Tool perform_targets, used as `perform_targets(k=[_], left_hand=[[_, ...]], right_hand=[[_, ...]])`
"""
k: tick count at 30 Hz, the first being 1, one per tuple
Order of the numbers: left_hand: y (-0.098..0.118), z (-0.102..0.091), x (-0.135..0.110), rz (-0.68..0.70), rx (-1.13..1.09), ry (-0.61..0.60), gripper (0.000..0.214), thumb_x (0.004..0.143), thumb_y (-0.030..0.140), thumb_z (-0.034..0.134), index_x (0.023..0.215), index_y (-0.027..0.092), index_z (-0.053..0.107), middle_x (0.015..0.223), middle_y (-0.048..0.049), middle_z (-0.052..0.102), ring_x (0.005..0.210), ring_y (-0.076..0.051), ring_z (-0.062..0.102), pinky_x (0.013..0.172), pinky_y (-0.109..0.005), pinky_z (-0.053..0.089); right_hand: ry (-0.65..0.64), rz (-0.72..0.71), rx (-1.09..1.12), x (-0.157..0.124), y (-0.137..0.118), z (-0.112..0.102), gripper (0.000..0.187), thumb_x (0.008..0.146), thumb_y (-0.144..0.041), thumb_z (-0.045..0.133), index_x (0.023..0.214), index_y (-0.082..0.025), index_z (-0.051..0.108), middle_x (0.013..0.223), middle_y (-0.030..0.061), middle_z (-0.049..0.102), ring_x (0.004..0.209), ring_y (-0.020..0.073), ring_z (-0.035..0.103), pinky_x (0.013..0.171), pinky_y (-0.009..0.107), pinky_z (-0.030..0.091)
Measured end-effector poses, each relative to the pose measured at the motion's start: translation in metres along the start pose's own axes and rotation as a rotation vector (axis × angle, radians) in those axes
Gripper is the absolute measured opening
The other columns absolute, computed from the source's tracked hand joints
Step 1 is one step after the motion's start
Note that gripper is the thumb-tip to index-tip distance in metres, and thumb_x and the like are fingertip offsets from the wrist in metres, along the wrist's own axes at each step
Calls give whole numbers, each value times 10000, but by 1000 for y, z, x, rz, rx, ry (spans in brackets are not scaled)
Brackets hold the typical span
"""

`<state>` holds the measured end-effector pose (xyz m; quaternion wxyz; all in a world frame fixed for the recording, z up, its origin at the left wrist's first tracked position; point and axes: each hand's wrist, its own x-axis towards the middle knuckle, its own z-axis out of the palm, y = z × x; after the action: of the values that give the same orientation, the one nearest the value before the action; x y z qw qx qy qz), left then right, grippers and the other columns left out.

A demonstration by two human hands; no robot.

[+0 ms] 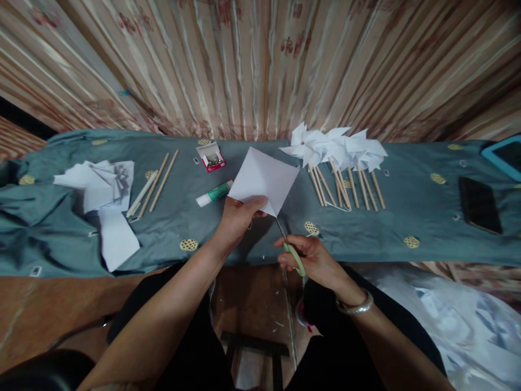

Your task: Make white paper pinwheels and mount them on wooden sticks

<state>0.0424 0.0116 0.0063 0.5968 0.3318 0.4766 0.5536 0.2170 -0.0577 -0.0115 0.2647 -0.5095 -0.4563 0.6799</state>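
A white square sheet of paper (264, 176) is held above the table's front part by my left hand (240, 217), thumb on top and fingers beneath. My right hand (307, 258) grips scissors (293, 259) with pale green handles. Their blades meet the paper's lower corner; how far they cut in cannot be made out. Just left of the paper lies a green and white glue stick (215, 194). Behind it stands an opened red box (212, 157) with small metallic pieces inside.
Several white paper pinwheels (342, 146) on wooden sticks lie right of centre. At left are loose paper sheets (108, 187) and a few sticks (158, 187). A dark phone (480, 205) and a blue-edged device (504, 157) rest at far right. A patterned curtain (252, 65) hangs behind.
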Motion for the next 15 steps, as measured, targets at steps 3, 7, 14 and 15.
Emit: perform_targets(k=[3, 7, 14, 15], left_hand=[[1, -1, 1, -6, 9, 25, 330, 555, 252, 782, 848, 160, 662, 737, -13, 694, 597, -139, 626, 495, -220, 500], [1, 0, 0, 1, 25, 37, 345, 542, 260, 784, 847, 153, 662, 724, -1, 685, 587, -138, 614, 484, -221, 499], [-11, -3, 1, 97, 241, -62, 194, 611, 252, 742, 785, 177, 699, 760, -18, 730, 669, -171, 646, 591, -266, 533], [-14, -5, 2, 117, 276, -98, 188, 627, 252, 735, 799, 178, 711, 793, -26, 744, 709, -182, 661, 654, -287, 550]], right_hand=[[4, -21, -2, 0, 1, -4, 402, 632, -460, 838, 882, -186, 684, 601, -34, 661, 538, 98, 620, 516, 205, 510], [80, -107, 39, 1, 0, -11, 405, 633, -476, 835, 881, -191, 689, 604, -34, 658, 513, 94, 594, 492, 212, 494], [300, -307, 93, 6, -9, -29, 419, 691, -551, 787, 901, -198, 703, 653, 7, 705, 508, 110, 573, 482, 237, 456], [321, -331, 106, 7, -9, -32, 422, 700, -561, 777, 905, -200, 707, 657, 8, 707, 516, 110, 573, 483, 232, 445]])
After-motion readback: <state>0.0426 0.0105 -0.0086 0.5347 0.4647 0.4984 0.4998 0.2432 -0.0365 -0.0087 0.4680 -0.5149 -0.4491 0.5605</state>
